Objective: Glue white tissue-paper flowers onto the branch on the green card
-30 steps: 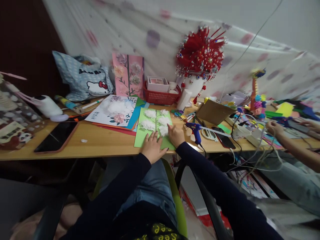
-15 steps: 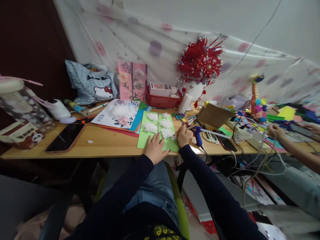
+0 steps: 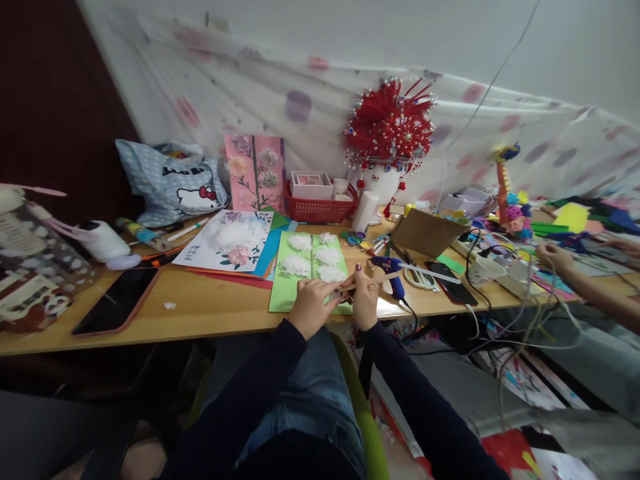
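Note:
My right hand (image 3: 365,300) grips a flat wooden craft stick (image 3: 385,277) over the lower right corner of a green card (image 3: 280,299). The fingers of my left hand (image 3: 314,304) are drawn together at the stick's left end; what they pinch there is hidden. Fluffy white paper flowers (image 3: 327,256) sit in two columns on the card, on either side of a thin dark stem. Just right of my right hand lies a blue glue gun (image 3: 395,283), with a long white glue stick (image 3: 433,272) sticking out of its back.
Printed flower sheet (image 3: 235,250) and coloured papers lie left of the card, a phone (image 3: 117,300) farther left. Behind stand a red basket (image 3: 320,212) and a red beaded headdress (image 3: 393,130). Cables (image 3: 530,320) tangle at right, near another person's hand (image 3: 555,259).
My left hand has lifted from lying flat on the card and moved right to meet my right hand. My right hand has come nearer, holding the craft stick. The view has shifted slightly.

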{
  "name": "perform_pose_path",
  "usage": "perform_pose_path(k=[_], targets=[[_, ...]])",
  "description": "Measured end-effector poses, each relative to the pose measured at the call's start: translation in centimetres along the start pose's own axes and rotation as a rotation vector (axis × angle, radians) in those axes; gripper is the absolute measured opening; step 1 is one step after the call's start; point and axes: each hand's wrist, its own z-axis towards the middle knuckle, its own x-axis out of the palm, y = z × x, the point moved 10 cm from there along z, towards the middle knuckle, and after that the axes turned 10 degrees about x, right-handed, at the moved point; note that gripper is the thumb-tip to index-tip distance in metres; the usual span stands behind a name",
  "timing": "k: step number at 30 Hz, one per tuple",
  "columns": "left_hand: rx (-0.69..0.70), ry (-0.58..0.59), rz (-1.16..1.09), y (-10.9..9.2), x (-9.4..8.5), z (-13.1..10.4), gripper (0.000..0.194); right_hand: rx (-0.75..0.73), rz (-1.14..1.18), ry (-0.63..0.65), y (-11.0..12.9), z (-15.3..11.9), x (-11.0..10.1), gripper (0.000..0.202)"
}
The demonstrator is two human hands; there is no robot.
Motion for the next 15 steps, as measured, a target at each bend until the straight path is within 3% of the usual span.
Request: perform_pose_path(k=[3,6,9,11,15], targets=[[0.02,0.016,-0.072,0.4,-0.4,-0.3,0.015,-0.001,0.054,-0.039,0.5,-0.8,-0.9,0.057],[-0.003,-0.025,-0.162,2.5,-2.3,-1.2,0.018,-0.05,0.077,-0.132,1.1,-1.8,-3.3,0.059],[-0.139,-0.07,-0.157,6.7,-5.5,-1.5,0.019,-0.132,0.062,-0.274,1.5,-3.1,-6.6,0.058],[-0.228,-0.085,-0.042,9.8,-7.9,-1.1,0.024,-0.188,0.043,-0.409,1.7,-3.8,-9.1,0.056],[-0.308,-0.179,0.114,15.1,-12.0,0.1,0.022,-0.282,-0.011,-0.675,1.8,-3.6,-13.4,0.044]])
